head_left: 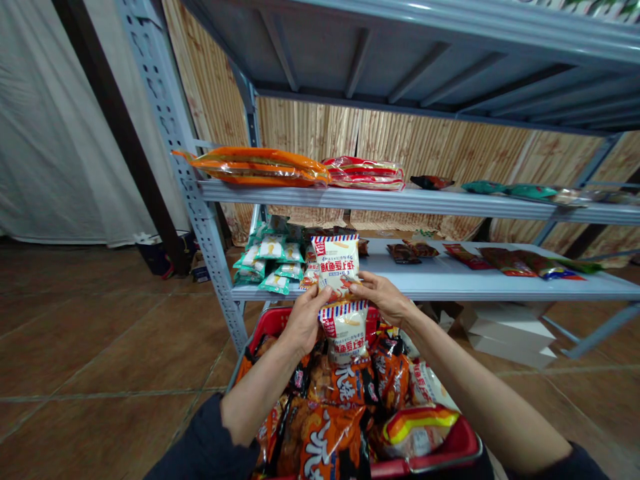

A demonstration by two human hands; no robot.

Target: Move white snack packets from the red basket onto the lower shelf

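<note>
A person's left grip (303, 320) and right grip (380, 297) pinch two white snack packets (336, 263) together, holding them up above a heaped red basket (273, 321), in front of a steel shelf (500, 288).

You have soft, even indoor light | small glare sits on the white snack bag (336, 267) | the far floor (100, 333) looks more dim | the steel shelf upright (170, 113) bends near left edge | no blur
</note>
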